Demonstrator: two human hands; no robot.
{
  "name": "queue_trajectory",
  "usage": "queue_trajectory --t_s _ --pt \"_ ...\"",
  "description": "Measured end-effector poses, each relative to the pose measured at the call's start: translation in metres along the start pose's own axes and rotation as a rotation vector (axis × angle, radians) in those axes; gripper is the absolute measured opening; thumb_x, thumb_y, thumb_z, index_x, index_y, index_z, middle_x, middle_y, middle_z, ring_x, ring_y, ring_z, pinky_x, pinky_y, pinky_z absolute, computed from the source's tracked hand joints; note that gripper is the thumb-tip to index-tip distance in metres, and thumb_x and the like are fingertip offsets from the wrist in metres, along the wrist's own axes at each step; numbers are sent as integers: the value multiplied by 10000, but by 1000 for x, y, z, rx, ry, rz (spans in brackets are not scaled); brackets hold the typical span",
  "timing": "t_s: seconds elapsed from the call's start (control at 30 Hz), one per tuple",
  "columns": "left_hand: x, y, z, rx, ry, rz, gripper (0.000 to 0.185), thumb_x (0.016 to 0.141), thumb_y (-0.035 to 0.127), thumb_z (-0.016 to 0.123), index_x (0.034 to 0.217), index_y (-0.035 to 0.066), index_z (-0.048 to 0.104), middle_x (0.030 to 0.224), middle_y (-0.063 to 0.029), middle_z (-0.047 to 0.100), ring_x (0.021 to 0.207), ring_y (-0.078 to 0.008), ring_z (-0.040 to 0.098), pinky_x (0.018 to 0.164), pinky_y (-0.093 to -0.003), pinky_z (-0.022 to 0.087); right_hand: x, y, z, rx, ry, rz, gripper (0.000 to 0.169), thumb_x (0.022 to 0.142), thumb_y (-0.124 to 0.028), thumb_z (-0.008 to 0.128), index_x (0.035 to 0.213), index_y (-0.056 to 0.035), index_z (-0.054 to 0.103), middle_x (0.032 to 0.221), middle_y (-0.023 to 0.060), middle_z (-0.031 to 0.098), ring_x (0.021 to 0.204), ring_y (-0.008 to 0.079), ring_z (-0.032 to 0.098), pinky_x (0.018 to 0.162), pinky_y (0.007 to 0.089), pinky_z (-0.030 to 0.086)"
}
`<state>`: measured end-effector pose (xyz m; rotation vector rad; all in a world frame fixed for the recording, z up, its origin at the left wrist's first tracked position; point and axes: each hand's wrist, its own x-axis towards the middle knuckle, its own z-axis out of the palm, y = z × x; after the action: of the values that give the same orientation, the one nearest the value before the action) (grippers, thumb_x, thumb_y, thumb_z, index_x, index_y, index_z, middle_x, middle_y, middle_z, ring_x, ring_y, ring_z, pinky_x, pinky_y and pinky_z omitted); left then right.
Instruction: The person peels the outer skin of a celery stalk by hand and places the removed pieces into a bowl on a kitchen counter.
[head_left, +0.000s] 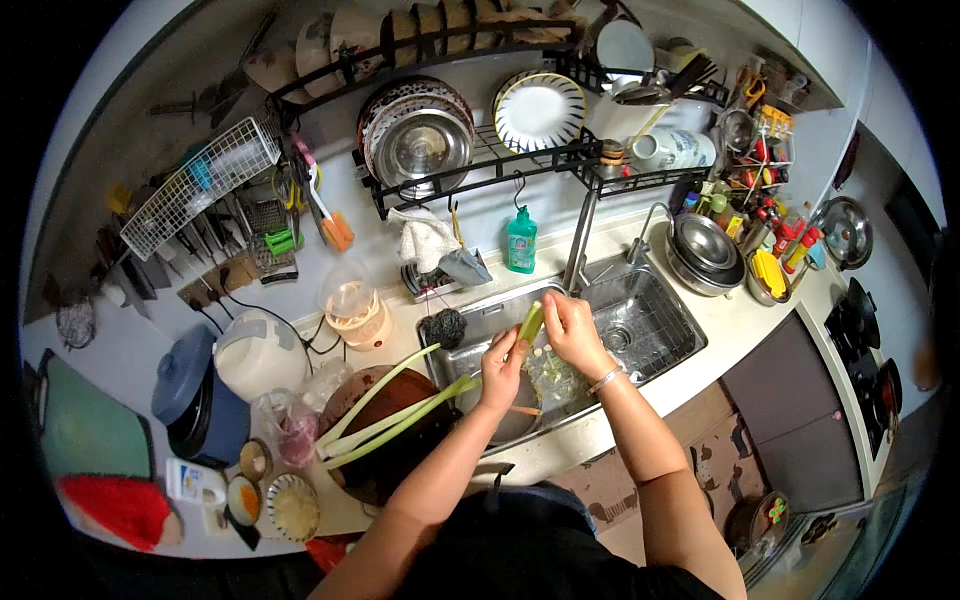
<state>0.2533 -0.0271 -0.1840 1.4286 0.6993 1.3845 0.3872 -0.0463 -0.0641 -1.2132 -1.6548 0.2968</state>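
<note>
A short green stalk piece (532, 324), which looks like celery, stands tilted in my left hand (501, 369) above the double-bowl sink (480, 306). Close beside its upper end is my right hand (574, 331), with thumb and fingers drawn together. Whether a thin strip is pinched there is too small to tell. Beneath my hands, pale green scraps (555, 379) lie in the sink. A metal bowl (517, 426) sits partly hidden under my left forearm. Several long celery stalks (390, 435) rest across a round dark board (369, 390) to the left.
The faucet (579, 244) rises behind my hands, and a black scrubber (444, 328) hangs at the sink's left corner. Green soap bottle (522, 241) hangs under the dish rack (480, 166). Stacked metal bowls (705, 247) stand right, a rice cooker (259, 356) left.
</note>
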Motion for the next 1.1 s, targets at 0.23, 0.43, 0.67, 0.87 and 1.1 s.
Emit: queue_trajectory --t_s 0.23,0.43,0.67,0.87,1.1 --pt "12 33 7 -138 -36 -122 238 969 138 488 1122 -20 579 983 4 597 893 -64 520 791 -216 424 -11 5 14 714 -70 448 344 996 -299 420 742 -70 460 552 -9 436 414 80 422 385 232 321" --pt "14 47 1 -490 -112 -167 256 994 202 407 1002 5 570 836 -40 579 694 -103 509 663 -228 411 -12 -9 25 942 -98 370 316 989 -268 441 751 -62 468 574 23 480 479 123 501 476 242 422" --pt "20 57 -42 -750 -21 -375 237 979 158 406 1133 42 545 1182 -150 593 920 -190 607 745 -272 469 -44 21 86 1042 6 549 314 989 -213 428 718 -59 466 571 17 484 461 114 502 484 251 438" --pt "36 62 -71 -766 13 -170 183 935 138 466 1092 59 519 1185 -107 557 1192 -396 482 1000 -611 364 -61 14 91 890 -109 518 331 986 -228 438 707 -54 473 571 18 494 467 109 514 515 269 469" --pt "64 132 -133 -843 216 46 175 953 208 456 1076 120 542 974 -15 577 848 -188 584 892 -442 455 -121 102 88 176 -195 516 298 923 -202 512 712 8 532 556 118 576 479 182 595 492 310 464"
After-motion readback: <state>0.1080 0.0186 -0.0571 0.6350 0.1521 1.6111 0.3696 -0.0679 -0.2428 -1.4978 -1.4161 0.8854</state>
